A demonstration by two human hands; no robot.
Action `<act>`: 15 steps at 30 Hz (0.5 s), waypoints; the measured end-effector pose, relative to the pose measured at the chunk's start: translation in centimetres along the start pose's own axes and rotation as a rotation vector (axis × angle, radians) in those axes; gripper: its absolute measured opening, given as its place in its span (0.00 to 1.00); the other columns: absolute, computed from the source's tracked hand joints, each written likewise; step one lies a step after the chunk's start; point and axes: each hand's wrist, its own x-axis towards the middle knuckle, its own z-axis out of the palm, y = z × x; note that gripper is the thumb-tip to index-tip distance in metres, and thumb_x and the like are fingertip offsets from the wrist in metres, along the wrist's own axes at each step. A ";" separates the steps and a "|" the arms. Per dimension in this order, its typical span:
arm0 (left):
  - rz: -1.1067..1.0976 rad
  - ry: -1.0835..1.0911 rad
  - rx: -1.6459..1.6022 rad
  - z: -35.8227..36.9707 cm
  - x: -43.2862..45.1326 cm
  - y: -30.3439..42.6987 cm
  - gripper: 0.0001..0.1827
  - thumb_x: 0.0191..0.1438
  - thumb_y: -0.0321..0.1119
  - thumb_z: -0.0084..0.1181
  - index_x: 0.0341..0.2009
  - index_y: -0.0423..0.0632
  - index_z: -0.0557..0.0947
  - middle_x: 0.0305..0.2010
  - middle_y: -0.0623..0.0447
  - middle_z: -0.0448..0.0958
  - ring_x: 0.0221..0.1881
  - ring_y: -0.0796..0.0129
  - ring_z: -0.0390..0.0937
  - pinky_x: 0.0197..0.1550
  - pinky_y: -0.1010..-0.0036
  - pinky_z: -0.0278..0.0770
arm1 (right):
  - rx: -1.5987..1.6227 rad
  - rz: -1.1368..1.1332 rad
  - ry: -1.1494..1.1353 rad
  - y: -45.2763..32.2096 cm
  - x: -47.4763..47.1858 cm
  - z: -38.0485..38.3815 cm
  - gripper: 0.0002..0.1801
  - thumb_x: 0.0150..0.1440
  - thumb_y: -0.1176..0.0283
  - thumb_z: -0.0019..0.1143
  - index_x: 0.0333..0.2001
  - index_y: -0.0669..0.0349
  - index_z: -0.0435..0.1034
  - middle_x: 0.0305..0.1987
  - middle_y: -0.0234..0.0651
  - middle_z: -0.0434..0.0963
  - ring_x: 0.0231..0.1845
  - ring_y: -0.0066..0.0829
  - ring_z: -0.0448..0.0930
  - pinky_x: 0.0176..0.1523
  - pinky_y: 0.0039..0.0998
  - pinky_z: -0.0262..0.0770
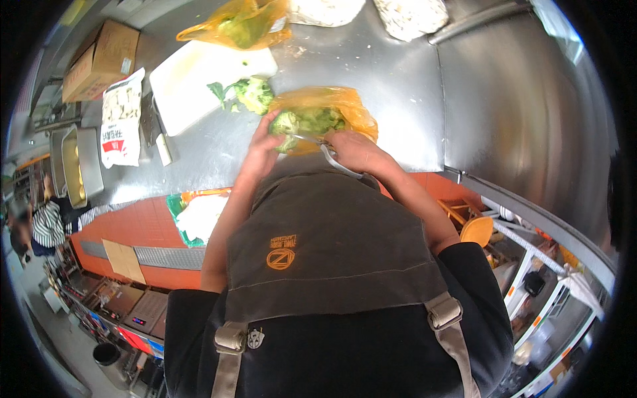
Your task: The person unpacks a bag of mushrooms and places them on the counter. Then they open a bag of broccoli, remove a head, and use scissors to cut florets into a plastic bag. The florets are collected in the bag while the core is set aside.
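My left hand (264, 149) grips a broccoli head (284, 124) at the near left side of an open orange plastic bag (361, 114). More green broccoli florets (321, 118) lie inside the bag. In my right hand (356, 149) is a pair of scissors (342, 163), as far as its pale curved handle and thin metal blade show. The blade reaches left to the broccoli in my left hand; my fingers hide part of the tool. Just beyond my left hand, another broccoli piece (254, 94) with a leaf lies by the white cutting board (174, 94).
A second orange bag (239, 25) and foil-covered things (410, 17) are at the far side of the steel table (398, 99). Leftward are a printed food bag (122, 119), a cardboard box (102, 59) and metal pans (89, 164). A person (47, 224) stands far left.
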 end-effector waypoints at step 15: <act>-0.257 0.264 0.529 2.8 7.2 -5.4 0.25 0.70 0.46 0.65 0.65 0.45 0.83 0.61 0.50 0.82 0.57 0.65 0.79 0.57 0.67 0.78 | 0.001 -0.018 0.142 3.9 -2.6 2.8 0.12 0.62 0.72 0.57 0.45 0.65 0.81 0.41 0.57 0.85 0.43 0.58 0.85 0.48 0.52 0.80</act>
